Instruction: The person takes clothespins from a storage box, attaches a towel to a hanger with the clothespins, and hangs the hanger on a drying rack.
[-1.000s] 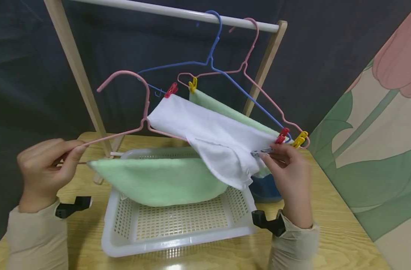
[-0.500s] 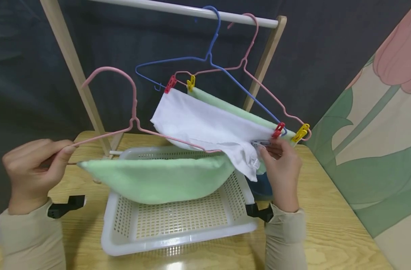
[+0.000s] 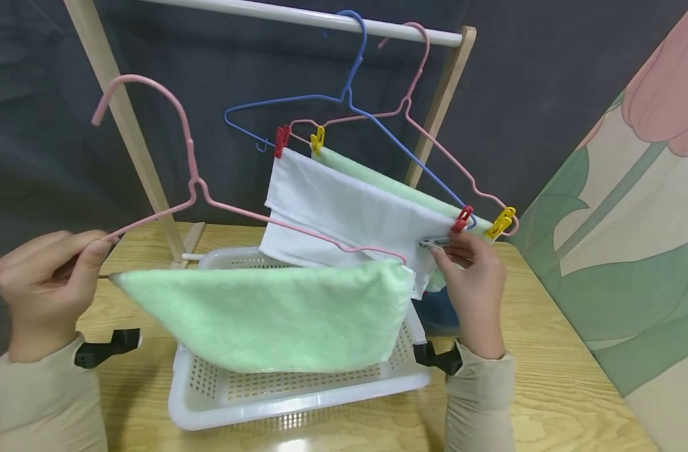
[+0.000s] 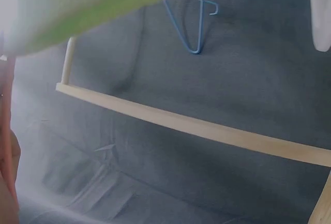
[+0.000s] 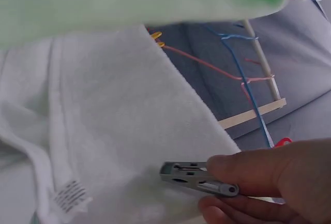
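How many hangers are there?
3. One pink hanger is in the left hand; a blue hanger and another pink hanger hang on the white rail.

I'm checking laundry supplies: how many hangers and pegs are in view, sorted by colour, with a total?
Pink hangers: 2
Blue hanger: 1
Red pegs: 2
Yellow pegs: 2
Grey peg: 1
Total: 8

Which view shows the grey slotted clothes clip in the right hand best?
Right wrist: the grey slotted clothes clip is large, its slots clear, pinched by the right hand. The head view shows it small, against the white fabric towel. The left wrist view misses it entirely.
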Demonstrator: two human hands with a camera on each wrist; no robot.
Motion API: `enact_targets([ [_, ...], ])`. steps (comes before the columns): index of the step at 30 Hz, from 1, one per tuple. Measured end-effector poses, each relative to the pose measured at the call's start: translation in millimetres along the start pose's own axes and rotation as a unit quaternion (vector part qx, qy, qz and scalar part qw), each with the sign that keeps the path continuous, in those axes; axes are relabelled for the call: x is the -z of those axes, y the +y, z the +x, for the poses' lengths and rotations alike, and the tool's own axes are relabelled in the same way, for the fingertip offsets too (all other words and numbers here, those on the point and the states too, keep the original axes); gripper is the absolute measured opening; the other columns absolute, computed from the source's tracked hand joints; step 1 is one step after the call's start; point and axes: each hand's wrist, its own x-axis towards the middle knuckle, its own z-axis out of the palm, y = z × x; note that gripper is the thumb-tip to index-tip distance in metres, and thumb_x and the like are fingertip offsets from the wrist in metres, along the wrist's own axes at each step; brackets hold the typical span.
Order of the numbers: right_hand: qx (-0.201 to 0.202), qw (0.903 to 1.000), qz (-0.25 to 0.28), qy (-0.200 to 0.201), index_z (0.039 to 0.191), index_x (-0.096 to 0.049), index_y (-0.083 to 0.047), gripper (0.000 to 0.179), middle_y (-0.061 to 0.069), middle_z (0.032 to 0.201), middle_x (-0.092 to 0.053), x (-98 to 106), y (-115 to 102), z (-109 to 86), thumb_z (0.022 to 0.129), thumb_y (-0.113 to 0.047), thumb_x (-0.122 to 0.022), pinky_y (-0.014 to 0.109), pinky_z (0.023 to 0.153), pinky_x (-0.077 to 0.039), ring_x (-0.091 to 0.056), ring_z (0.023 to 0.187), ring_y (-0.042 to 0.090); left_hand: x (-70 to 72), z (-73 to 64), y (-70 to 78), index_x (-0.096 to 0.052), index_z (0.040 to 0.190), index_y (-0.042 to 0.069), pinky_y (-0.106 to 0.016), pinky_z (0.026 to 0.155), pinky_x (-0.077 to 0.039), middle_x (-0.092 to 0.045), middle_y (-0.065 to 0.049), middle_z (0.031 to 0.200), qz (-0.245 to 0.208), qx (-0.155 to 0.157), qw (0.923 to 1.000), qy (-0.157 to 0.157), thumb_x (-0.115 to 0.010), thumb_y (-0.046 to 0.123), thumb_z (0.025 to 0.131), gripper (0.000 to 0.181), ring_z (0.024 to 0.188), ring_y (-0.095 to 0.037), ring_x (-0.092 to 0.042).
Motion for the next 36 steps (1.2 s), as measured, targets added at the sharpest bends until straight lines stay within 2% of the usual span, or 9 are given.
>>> enact_targets([
  [4, -0.008, 0.9996, 0.007, -0.028, 0.115, -0.069, 0.008, 0.031, 0.018, 0.11, -0.071, 8, -7, -3.2, 0.087, -0.001, -0.078, 0.006, 0.077, -0.047, -0.068, 0.093, 0.021, -6.6, 0.9, 5.3, -0.067, 0.068, -0.016, -0.009, 0.057, -0.02, -0.041, -0.003, 0.048, 0.027, -0.004, 0.9995, -0.017, -0.077, 0.024, 0.093, 0.048, 0.051, 0.002, -0.029],
  [10, -0.028, 0.9957, -0.003, -0.089, 0.121, -0.07, 0.003, 0.036, 0.019, 0.112, -0.071, 28, -17, -10.5, 0.088, -0.006, -0.08, 0.006, 0.077, -0.048, -0.061, 0.087, -0.005, -13.1, -2.7, 3.5, -0.068, 0.071, -0.015, -0.009, 0.058, -0.021, -0.045, -0.005, 0.051, 0.048, 0.008, 0.9985, -0.024, -0.075, 0.028, 0.094, 0.05, 0.053, 0.003, -0.03],
  [13, -0.014, 0.9947, 0.003, -0.101, 0.122, -0.07, 0.001, 0.036, 0.018, 0.111, -0.072, 38, -21, -14.9, 0.089, -0.009, -0.079, 0.006, 0.077, -0.048, -0.06, 0.086, -0.01, -16.0, -6.2, -0.4, -0.069, 0.074, -0.016, -0.01, 0.058, -0.024, -0.055, 0.004, 0.059, 0.041, 0.027, 0.9979, -0.041, -0.073, 0.03, 0.095, 0.05, 0.055, 0.004, -0.033],
  [15, 0.008, 0.9944, 0.008, -0.105, 0.122, -0.07, 0.001, 0.035, 0.017, 0.11, -0.071, 45, -24, -18.1, 0.089, -0.007, -0.079, 0.007, 0.078, -0.048, -0.061, 0.088, -0.01, -18.2, -8.4, -1.6, -0.069, 0.075, -0.015, -0.01, 0.059, -0.025, -0.059, 0.01, 0.066, 0.037, 0.038, 0.9974, -0.048, -0.073, 0.032, 0.096, 0.052, 0.057, 0.004, -0.035],
  [17, 0.032, 0.9935, 0.013, -0.108, 0.121, -0.071, 0.002, 0.034, 0.015, 0.11, -0.071, 51, -26, -21.4, 0.088, -0.004, -0.079, 0.007, 0.08, -0.049, -0.062, 0.089, -0.009, -20.3, -9.6, -1.8, -0.069, 0.075, -0.014, -0.01, 0.06, -0.027, -0.06, 0.01, 0.069, 0.047, 0.039, 0.9967, -0.053, -0.071, 0.038, 0.096, 0.056, 0.059, 0.004, -0.036],
  [20, 0.07, 0.991, 0.02, -0.112, 0.118, -0.071, 0.002, 0.034, 0.013, 0.109, -0.071, 58, -30, -25.6, 0.085, 0.004, -0.079, 0.009, 0.082, -0.049, -0.063, 0.091, -0.007, -21.9, -8.6, 0.1, -0.07, 0.074, -0.012, -0.009, 0.061, -0.026, -0.058, -0.002, 0.062, 0.068, 0.026, 0.9955, -0.061, -0.069, 0.046, 0.096, 0.062, 0.058, 0.003, -0.035],
  [24, 0.093, 0.9893, 0.025, -0.11, 0.117, -0.073, 0.0, 0.037, 0.009, 0.108, -0.071, 61, -33, -28.6, 0.082, 0.006, -0.081, 0.009, 0.083, -0.049, -0.065, 0.091, -0.005, -23.3, -6.8, 3.7, -0.071, 0.074, -0.011, -0.008, 0.062, -0.027, -0.055, -0.016, 0.058, 0.086, 0.014, 0.9939, -0.068, -0.066, 0.05, 0.096, 0.065, 0.056, 0.002, -0.034],
  [31, 0.113, 0.9878, 0.057, -0.091, 0.119, -0.072, 0.003, 0.043, 0.01, 0.104, -0.073, 54, -39, -28.6, 0.078, 0.012, -0.081, 0.013, 0.086, -0.051, -0.068, 0.091, 0.001, -25.0, -6.4, 5.3, -0.07, 0.072, -0.01, -0.008, 0.062, -0.025, -0.053, -0.015, 0.055, 0.1, 0.006, 0.9924, -0.073, -0.064, 0.052, 0.097, 0.067, 0.056, 0.002, -0.033],
  [36, 0.198, 0.975, 0.067, -0.074, 0.114, -0.073, 0.005, 0.048, 0.014, 0.104, -0.073, 45, -35, -26.3, 0.069, 0.021, -0.082, 0.015, 0.089, -0.05, -0.067, 0.093, 0.001, -26.6, -8.0, 1.2, -0.072, 0.072, -0.007, -0.009, 0.061, -0.023, -0.052, -0.012, 0.054, 0.111, -0.004, 0.99, -0.086, -0.062, 0.053, 0.098, 0.066, 0.054, 0.0, -0.032],
])
